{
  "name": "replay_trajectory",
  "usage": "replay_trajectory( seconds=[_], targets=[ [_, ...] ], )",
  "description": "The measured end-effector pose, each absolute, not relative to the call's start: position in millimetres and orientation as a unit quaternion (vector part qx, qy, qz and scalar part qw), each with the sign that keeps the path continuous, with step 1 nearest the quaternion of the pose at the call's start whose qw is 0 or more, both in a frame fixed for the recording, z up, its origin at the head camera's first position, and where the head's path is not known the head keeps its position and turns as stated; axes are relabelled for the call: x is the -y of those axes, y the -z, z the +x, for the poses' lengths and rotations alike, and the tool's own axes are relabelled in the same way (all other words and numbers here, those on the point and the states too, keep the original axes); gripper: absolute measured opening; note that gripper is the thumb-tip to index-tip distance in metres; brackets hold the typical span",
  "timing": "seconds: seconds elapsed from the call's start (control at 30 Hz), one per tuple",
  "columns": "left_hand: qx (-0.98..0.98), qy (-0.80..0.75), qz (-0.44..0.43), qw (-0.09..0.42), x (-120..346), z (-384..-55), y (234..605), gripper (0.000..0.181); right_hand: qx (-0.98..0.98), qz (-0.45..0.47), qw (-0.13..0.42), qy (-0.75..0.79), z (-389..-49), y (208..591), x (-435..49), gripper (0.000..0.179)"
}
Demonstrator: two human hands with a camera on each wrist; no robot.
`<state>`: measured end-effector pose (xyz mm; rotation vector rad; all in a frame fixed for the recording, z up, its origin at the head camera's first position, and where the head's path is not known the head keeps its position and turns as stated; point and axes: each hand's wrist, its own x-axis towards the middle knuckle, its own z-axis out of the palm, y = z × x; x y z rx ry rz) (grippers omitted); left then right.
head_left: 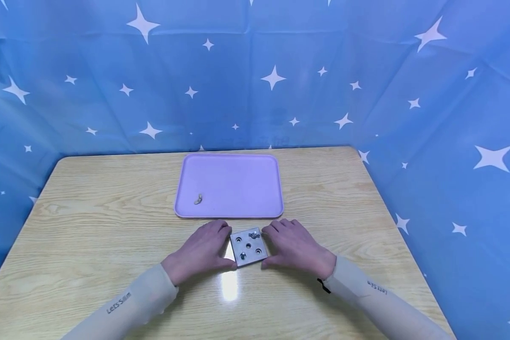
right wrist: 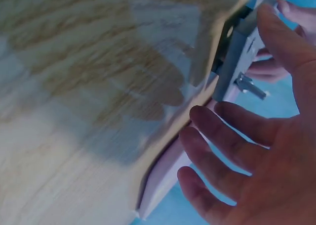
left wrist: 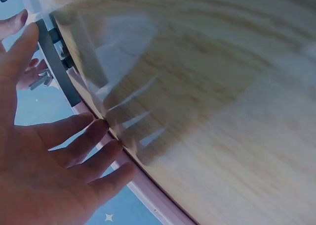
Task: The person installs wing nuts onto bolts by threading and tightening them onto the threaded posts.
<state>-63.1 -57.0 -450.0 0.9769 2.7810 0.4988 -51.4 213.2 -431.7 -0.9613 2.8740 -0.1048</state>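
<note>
A square metal plate (head_left: 248, 247) with several round holes lies on the table between both hands. A wing nut (head_left: 254, 234) sits at its upper right corner, and a bolt end (head_left: 243, 255) shows at the lower left. Along the plate's left side is my left hand (head_left: 204, 248), thumb by the near corner, fingers spread. My right hand (head_left: 295, 250) mirrors it, its thumb touching the plate (right wrist: 238, 57) in the right wrist view. Neither hand's fingers curl round the plate. Dark short pieces (left wrist: 65, 62) show under the plate in the left wrist view.
Behind the plate lies a purple tray (head_left: 229, 184), with a small winged metal piece (head_left: 198, 199) on it at the front left. The wooden table (head_left: 102, 212) is glossy and reflects the hands. A blue curtain (head_left: 238, 61) with white stars hangs around its far and side edges.
</note>
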Motion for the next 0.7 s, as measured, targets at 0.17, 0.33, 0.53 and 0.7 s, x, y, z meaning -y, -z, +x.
replay_trajectory(
  seconds=[0.17, 0.33, 0.53, 0.7],
  targets=[
    [-0.926, -0.161, 0.332, 0.073, 60, -63, 451, 0.088, -0.946, -0.320, 0.051, 0.014, -52, 435, -212, 0.068],
    [-0.925, -0.158, 0.336, 0.078, 65, -61, 451, 0.087, -0.944, -0.328, 0.039, 0.014, -56, 437, -212, 0.055],
    [-0.920, -0.160, 0.352, 0.071, 72, -59, 452, 0.077, -0.935, -0.352, -0.001, 0.046, -62, 440, -210, 0.027],
    [-0.909, -0.174, 0.373, 0.059, 77, -56, 452, 0.054, -0.927, -0.371, -0.026, 0.048, -68, 443, -206, 0.011]
  ],
)
